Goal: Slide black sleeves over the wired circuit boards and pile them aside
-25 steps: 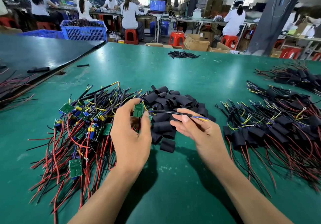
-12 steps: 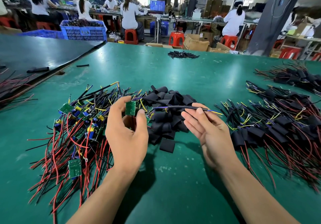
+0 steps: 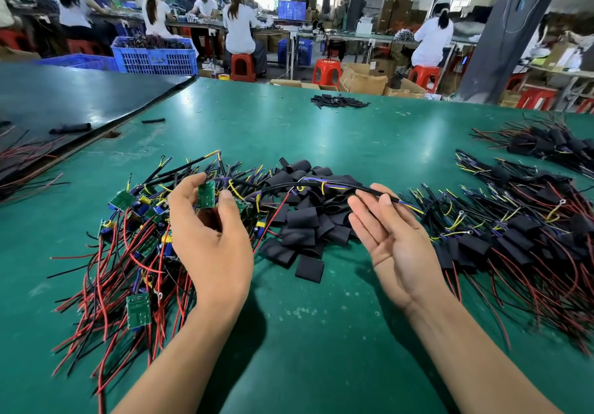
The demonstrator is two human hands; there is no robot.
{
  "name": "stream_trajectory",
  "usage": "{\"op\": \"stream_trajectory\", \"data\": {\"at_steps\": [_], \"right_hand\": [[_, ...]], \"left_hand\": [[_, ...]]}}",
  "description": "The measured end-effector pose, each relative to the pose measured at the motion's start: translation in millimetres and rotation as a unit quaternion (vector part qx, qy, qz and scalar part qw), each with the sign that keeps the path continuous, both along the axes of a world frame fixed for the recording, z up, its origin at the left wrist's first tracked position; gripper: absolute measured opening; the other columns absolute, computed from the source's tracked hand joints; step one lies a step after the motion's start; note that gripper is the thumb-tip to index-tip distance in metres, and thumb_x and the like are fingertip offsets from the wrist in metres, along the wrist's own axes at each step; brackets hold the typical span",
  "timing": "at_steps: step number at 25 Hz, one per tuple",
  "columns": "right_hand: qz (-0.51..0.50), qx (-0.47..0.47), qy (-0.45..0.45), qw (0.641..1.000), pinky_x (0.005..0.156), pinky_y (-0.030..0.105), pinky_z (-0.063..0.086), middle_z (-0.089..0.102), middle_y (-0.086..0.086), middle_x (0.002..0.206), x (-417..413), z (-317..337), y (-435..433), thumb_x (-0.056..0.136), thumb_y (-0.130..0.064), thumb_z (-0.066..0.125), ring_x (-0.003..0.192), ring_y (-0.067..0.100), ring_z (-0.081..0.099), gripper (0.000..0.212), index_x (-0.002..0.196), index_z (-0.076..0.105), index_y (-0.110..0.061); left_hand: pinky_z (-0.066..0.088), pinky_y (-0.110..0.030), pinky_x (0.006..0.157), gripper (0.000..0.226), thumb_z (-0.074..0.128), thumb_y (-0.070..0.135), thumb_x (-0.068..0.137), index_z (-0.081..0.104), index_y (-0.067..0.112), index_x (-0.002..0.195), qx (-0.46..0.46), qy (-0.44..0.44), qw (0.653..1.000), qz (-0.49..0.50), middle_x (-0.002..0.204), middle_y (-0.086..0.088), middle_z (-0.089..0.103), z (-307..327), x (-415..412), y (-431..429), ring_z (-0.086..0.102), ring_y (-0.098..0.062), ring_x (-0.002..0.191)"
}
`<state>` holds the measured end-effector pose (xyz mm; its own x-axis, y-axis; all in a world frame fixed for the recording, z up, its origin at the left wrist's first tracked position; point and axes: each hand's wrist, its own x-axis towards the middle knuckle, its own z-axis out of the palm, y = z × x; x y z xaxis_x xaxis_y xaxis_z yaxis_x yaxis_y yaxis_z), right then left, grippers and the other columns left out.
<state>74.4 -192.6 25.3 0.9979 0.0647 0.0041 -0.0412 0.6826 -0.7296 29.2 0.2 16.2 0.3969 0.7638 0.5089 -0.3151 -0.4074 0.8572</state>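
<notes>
My left hand [image 3: 212, 240] pinches a small green circuit board [image 3: 205, 194] between thumb and fingers, above the pile of bare wired boards [image 3: 128, 253] with red and black leads. The board's black cable [image 3: 324, 185] stretches right, across the straight fingers of my right hand [image 3: 392, 237], which lies palm up with the cable's end near the fingertips. Between the hands sits a heap of flat black sleeves [image 3: 305, 221]. To the right lies a pile of sleeved boards [image 3: 520, 237].
The green table [image 3: 321, 349] carries another wire pile [image 3: 546, 143] at far right and a small black heap [image 3: 337, 101] at the back. A dark mat [image 3: 64, 102] covers the left corner. People sit at benches behind, with blue crates and red stools.
My right hand has slid right along the cable and its fingers have straightened. My left hand with the board has shifted slightly left.
</notes>
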Motion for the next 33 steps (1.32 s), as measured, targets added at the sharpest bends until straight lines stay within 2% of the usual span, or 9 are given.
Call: {"op": "stream_trajectory", "data": {"at_steps": [2,5,8,11,16,21,26,30,33], "right_hand": [[-0.003,0.011,0.001,1.0,0.077,0.031,0.061,0.074,0.017,0.112,0.1,1.9,-0.6,0.083,-0.019,0.063,0.103,0.026,0.073,0.025,0.105,0.07,-0.009],[-0.006,0.034,0.0,0.999,0.077,0.031,0.061,0.075,0.015,0.11,0.1,4.3,-2.8,0.088,-0.018,0.059,0.103,0.024,0.073,0.021,0.106,0.069,-0.011],[-0.007,0.066,-0.003,0.998,0.078,0.029,0.06,0.076,0.009,0.109,1.7,7.4,-8.8,0.092,-0.021,0.056,0.104,0.019,0.072,0.02,0.107,0.068,-0.014],[-0.026,0.116,0.024,0.993,0.078,0.028,0.061,0.077,0.006,0.104,6.0,11.3,-19.5,0.099,-0.022,0.051,0.099,0.014,0.073,0.022,0.103,0.072,-0.014],[-0.03,0.147,0.066,0.986,0.074,0.028,0.062,0.079,0.006,0.094,9.0,10.5,-25.9,0.1,-0.021,0.05,0.09,0.013,0.075,0.041,0.075,0.08,-0.009],[0.017,0.125,0.086,0.988,0.07,0.028,0.062,0.078,0.007,0.093,7.1,4.9,-16.5,0.101,-0.019,0.049,0.088,0.014,0.076,0.026,0.097,0.07,-0.004],[0.037,0.096,0.093,0.99,0.069,0.03,0.062,0.078,0.008,0.093,5.6,0.4,-11.7,0.1,-0.017,0.051,0.089,0.016,0.076,0.024,0.092,0.072,-0.007],[0.039,0.095,0.102,0.989,0.065,0.03,0.062,0.078,0.008,0.092,5.7,0.6,-12.4,0.099,-0.017,0.052,0.087,0.016,0.076,0.037,0.076,0.08,-0.008],[0.043,0.085,0.103,0.99,0.064,0.029,0.061,0.078,0.008,0.092,4.7,0.5,-12.4,0.098,-0.017,0.054,0.087,0.016,0.076,0.034,0.077,0.079,-0.009]], "left_hand": [[0.041,-0.027,0.1,0.029,0.059,0.023,0.095,0.053,0.024,0.123,-0.01,0.011,1.0,-0.009,0.11,0.017,0.053,-0.2,0.0,0.1,0.053,-0.003,0.11],[0.034,-0.009,0.093,0.03,0.059,0.021,0.096,0.054,0.017,0.126,0.016,0.012,1.0,0.006,0.117,0.003,0.056,-0.7,0.1,0.3,0.044,0.017,0.106],[0.033,-0.005,0.084,0.03,0.057,0.019,0.098,0.053,0.012,0.127,0.034,-0.008,0.999,0.024,0.116,0.005,0.052,1.7,0.7,3.4,0.049,0.014,0.098],[0.04,-0.018,0.084,0.032,0.054,0.018,0.1,0.051,0.009,0.13,0.037,-0.014,0.998,0.042,0.116,0.003,0.049,3.5,0.8,10.0,0.054,-0.015,0.094],[0.035,-0.034,0.096,0.048,0.063,0.0,0.088,0.052,0.011,0.134,0.182,0.1,0.978,0.016,0.124,-0.011,0.051,-4.8,0.5,5.7,0.047,-0.025,0.112],[0.025,-0.051,0.108,0.054,0.072,0.015,0.084,0.056,0.015,0.136,0.258,0.183,0.948,0.031,0.151,-0.015,0.039,-9.4,-2.0,-5.9,0.034,-0.032,0.136],[0.035,-0.043,0.097,0.02,0.067,0.01,0.082,0.077,0.016,0.098,0.388,0.066,0.919,0.022,0.126,-0.008,0.064,-9.8,-2.7,-11.7,0.05,-0.032,0.118],[0.042,-0.04,0.073,0.022,0.058,0.007,0.075,0.077,0.017,0.077,0.363,0.154,0.919,-0.013,0.089,0.003,0.069,-14.4,-1.3,-11.2,0.044,-0.024,0.083],[0.038,-0.037,0.075,0.029,0.049,0.011,0.072,0.077,0.016,0.075,0.328,0.226,0.917,-0.03,0.087,0.005,0.07,-22.3,-1.2,-7.9,0.037,-0.02,0.084]]}}
